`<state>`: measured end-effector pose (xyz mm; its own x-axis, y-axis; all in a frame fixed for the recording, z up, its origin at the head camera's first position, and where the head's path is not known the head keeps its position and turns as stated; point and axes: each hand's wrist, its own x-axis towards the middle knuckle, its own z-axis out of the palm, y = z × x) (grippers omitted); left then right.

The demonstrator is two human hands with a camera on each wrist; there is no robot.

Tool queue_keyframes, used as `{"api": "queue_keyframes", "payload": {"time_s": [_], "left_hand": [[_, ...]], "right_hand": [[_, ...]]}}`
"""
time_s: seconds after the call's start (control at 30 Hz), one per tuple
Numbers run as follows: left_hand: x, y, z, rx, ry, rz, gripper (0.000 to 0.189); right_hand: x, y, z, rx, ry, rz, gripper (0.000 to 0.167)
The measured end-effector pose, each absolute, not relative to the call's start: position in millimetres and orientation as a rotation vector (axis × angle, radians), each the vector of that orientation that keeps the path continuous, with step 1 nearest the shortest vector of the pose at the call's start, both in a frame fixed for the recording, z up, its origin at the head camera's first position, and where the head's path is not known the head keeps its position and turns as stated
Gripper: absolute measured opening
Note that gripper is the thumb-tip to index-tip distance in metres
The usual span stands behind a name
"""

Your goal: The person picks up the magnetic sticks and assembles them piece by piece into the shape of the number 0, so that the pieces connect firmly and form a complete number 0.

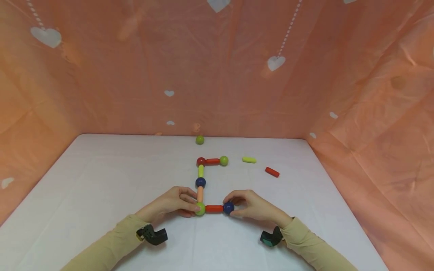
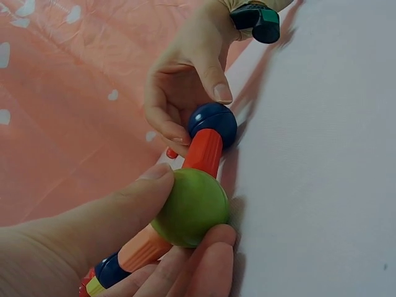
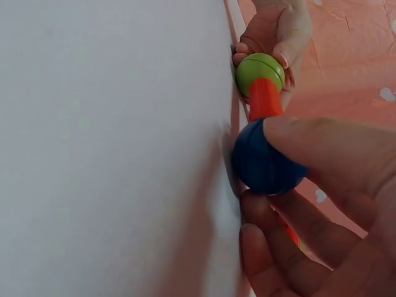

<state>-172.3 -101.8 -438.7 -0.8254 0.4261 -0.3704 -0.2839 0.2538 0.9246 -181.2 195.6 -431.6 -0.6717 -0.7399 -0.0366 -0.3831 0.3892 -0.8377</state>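
My left hand (image 1: pixel 180 202) pinches a green ball (image 2: pixel 192 207) between thumb and fingers, at the near left corner of a chain of balls and rods. From that ball a red rod (image 1: pixel 214 209) runs right to a dark blue ball (image 3: pixel 266 162), which my right hand (image 1: pixel 250 204) pinches between thumb and fingers. An orange rod (image 1: pixel 200 194) leads away from the green ball to another blue ball (image 1: pixel 200 182). Beyond it come a yellow-green rod (image 1: pixel 201 171), a red ball (image 1: pixel 201 162), a second red rod (image 1: pixel 213 162) and a green ball (image 1: pixel 224 160).
A loose green ball (image 1: pixel 200 140) lies near the far edge of the white table (image 1: pixel 135 162). Right of the chain are a loose yellow-green rod (image 1: pixel 249 160) and a loose red rod (image 1: pixel 272 172). Pink cloth (image 1: pixel 203 75) with white hearts stands behind and beside the table.
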Motion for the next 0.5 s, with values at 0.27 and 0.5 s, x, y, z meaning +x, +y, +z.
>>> {"api": "queue_keyframes", "payload": {"time_s": [0.27, 0.5], "left_hand": [[-173, -101, -438, 0.099, 1.971, 1.62, 0.054], [-174, -102, -437, 0.125, 1.95, 1.624, 0.051]], "right_hand": [[-187, 198, -430, -0.962, 2.226, -1.169, 0.04], [-192, 204, -423, -0.958, 2.24, -1.225, 0.043]]}}
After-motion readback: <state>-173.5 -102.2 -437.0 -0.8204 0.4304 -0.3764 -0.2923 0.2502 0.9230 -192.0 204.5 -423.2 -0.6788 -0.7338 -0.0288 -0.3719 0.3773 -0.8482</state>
